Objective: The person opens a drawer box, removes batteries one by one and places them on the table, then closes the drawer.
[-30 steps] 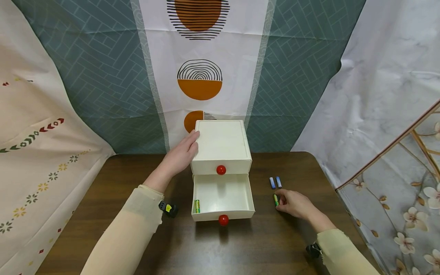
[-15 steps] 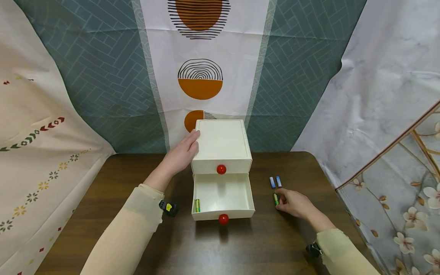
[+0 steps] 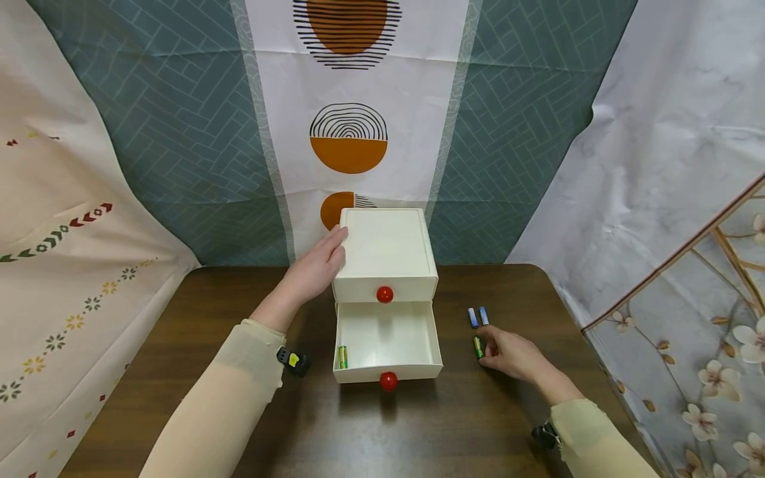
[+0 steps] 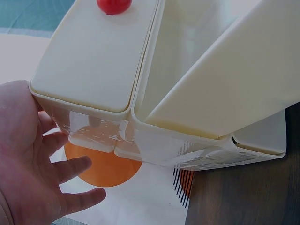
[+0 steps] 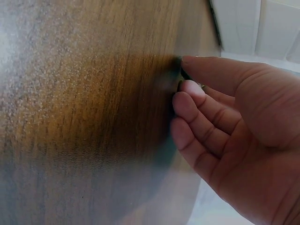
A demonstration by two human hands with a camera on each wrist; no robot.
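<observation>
A white drawer cabinet [image 3: 388, 245] with red knobs stands at the back of the table, its lower drawer [image 3: 388, 332] pulled out. One green battery [image 3: 342, 357] lies in that drawer's front left corner. My left hand [image 3: 313, 269] rests against the cabinet's upper left edge; in the left wrist view its fingers [image 4: 75, 168] spread loosely along the side. Right of the cabinet, my right hand [image 3: 510, 355] pinches another green battery [image 3: 478, 347] at the tabletop between thumb and fingers. Only a dark sliver of it shows in the right wrist view, behind the fingertips.
Two blue batteries [image 3: 473, 317] lie side by side just beyond my right hand. The dark wooden table [image 3: 287, 425] meets a patterned cloth [image 3: 514, 166] at its back edge, with more cloth hanging at both sides.
</observation>
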